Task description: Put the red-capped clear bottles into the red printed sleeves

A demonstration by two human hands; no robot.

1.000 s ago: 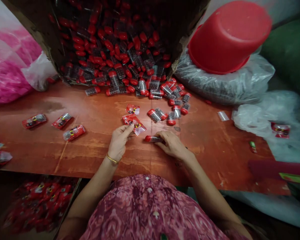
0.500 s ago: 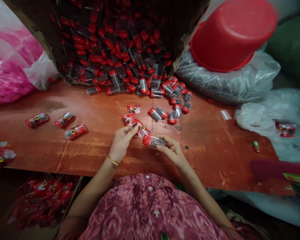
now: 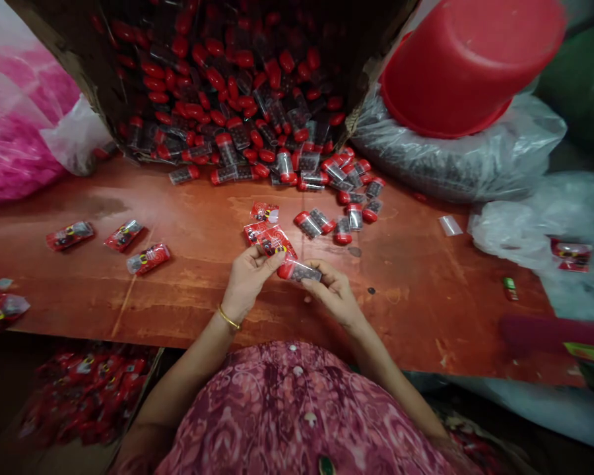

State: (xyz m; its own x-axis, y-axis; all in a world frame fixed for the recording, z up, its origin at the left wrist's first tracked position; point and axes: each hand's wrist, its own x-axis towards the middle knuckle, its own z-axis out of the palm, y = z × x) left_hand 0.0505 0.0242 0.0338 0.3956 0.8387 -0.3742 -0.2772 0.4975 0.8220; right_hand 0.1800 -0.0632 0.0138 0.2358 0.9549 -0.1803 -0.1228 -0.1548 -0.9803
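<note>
- The left hand (image 3: 248, 280), with a gold bangle (image 3: 228, 318) at the wrist, is closed narrowly on a red printed plastic sachet (image 3: 273, 240), which is pinched between thumb and fingers.
- The right hand (image 3: 334, 293) is closed narrowly on a clear plastic tube with a red cap (image 3: 299, 270). The tube is held level above the table, its capped end just beside the left thumb.
- An orange-brown wooden table (image 3: 416, 290) is seen beneath both hands.
- Loose red-capped tubes (image 3: 336, 191) are scattered ahead of the hands, below a brown cardboard box (image 3: 113, 86) filled with more.
- Three sealed red sachets (image 3: 123, 235) are laid out to the left.
- An upturned red plastic basin (image 3: 468, 66) is rested on a clear plastic bag (image 3: 455, 165).
</note>
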